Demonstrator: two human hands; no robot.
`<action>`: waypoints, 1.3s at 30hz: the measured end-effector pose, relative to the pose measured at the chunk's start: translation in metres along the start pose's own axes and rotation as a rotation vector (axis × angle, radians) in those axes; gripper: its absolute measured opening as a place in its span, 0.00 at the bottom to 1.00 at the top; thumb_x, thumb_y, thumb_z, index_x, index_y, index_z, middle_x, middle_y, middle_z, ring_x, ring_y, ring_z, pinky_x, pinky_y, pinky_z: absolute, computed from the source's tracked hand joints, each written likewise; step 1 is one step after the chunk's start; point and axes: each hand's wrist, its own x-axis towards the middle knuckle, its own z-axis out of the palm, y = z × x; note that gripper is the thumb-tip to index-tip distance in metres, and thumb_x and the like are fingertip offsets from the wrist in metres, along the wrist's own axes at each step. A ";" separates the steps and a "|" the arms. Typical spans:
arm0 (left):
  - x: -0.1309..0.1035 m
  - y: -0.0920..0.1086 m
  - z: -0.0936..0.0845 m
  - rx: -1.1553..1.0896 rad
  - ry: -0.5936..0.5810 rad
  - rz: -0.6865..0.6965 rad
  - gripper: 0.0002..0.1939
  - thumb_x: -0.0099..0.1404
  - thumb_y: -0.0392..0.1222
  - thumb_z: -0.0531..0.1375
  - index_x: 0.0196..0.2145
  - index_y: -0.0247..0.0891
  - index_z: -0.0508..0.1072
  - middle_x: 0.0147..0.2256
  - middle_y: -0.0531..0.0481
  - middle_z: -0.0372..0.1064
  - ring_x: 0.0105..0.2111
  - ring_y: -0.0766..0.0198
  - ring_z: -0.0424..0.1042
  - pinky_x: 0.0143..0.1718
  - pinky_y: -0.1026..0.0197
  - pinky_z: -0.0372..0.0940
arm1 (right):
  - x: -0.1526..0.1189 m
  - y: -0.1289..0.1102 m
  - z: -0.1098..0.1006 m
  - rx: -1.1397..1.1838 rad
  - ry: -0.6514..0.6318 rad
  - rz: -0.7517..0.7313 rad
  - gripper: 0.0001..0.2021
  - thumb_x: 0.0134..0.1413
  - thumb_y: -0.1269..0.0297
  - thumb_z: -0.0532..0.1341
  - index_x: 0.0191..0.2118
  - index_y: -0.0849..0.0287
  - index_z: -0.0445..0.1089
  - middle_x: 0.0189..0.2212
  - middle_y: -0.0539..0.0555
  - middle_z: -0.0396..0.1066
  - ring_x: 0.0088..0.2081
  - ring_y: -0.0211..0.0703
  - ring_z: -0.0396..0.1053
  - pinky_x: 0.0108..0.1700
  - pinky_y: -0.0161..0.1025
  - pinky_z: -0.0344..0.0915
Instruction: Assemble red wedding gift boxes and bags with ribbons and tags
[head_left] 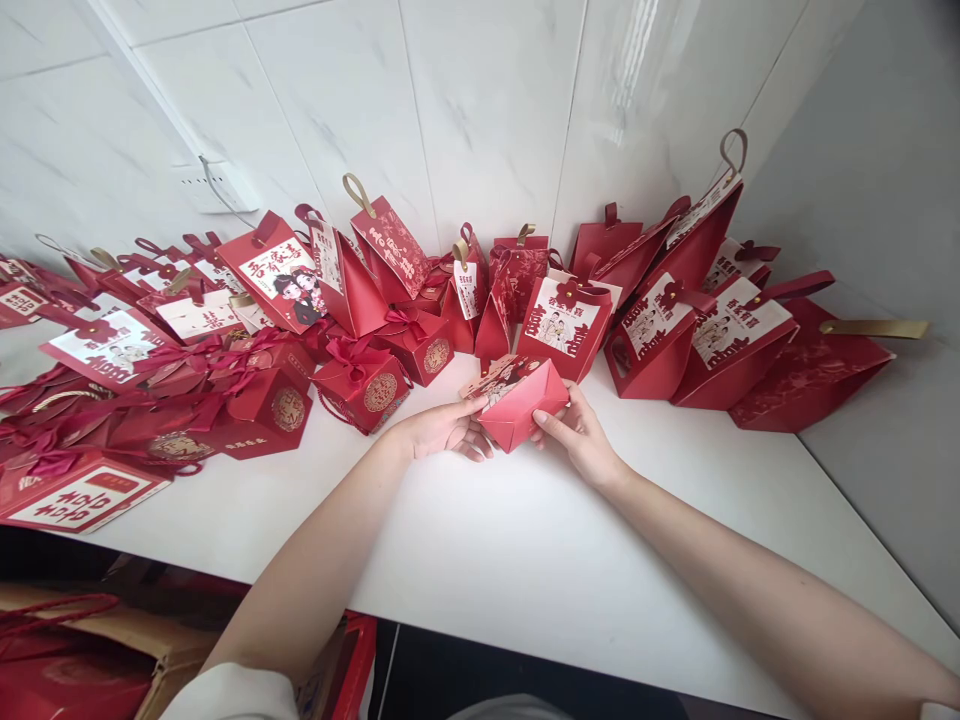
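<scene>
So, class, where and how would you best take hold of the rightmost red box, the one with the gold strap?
Probably pinch the gold strap, coming from the right front: it juts rightward from the top of the rightmost box, its tip free, while a neighbouring box crowds the left side.

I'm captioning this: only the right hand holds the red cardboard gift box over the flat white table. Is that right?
Not only the right hand: the head view shows the left hand holding the red cardboard gift box over the flat white table too.
</scene>
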 end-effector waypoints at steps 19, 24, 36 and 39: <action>-0.002 0.002 0.002 0.007 -0.011 0.006 0.30 0.57 0.63 0.62 0.47 0.36 0.70 0.28 0.50 0.66 0.27 0.66 0.67 0.34 0.58 0.68 | 0.002 0.000 0.001 -0.080 0.046 0.039 0.21 0.53 0.54 0.67 0.46 0.53 0.57 0.24 0.46 0.71 0.22 0.39 0.69 0.22 0.36 0.69; 0.005 -0.006 -0.005 -0.017 0.058 0.036 0.37 0.56 0.74 0.52 0.35 0.34 0.75 0.26 0.46 0.70 0.20 0.70 0.62 0.33 0.57 0.70 | 0.004 -0.001 0.001 -0.120 0.058 0.047 0.19 0.53 0.53 0.67 0.42 0.55 0.60 0.31 0.50 0.74 0.27 0.39 0.71 0.31 0.39 0.72; -0.012 0.006 0.014 -0.034 -0.031 0.422 0.23 0.60 0.59 0.60 0.28 0.32 0.74 0.18 0.48 0.70 0.14 0.68 0.64 0.30 0.58 0.70 | 0.006 0.014 -0.012 -0.211 0.089 0.087 0.18 0.61 0.46 0.56 0.38 0.56 0.69 0.41 0.55 0.72 0.41 0.45 0.70 0.43 0.43 0.71; -0.013 0.006 0.020 -0.027 -0.042 0.430 0.25 0.61 0.61 0.58 0.28 0.32 0.75 0.18 0.46 0.70 0.16 0.66 0.66 0.29 0.59 0.68 | 0.005 0.014 -0.011 -0.193 0.064 0.100 0.18 0.61 0.46 0.57 0.36 0.57 0.69 0.33 0.54 0.73 0.36 0.44 0.71 0.41 0.42 0.70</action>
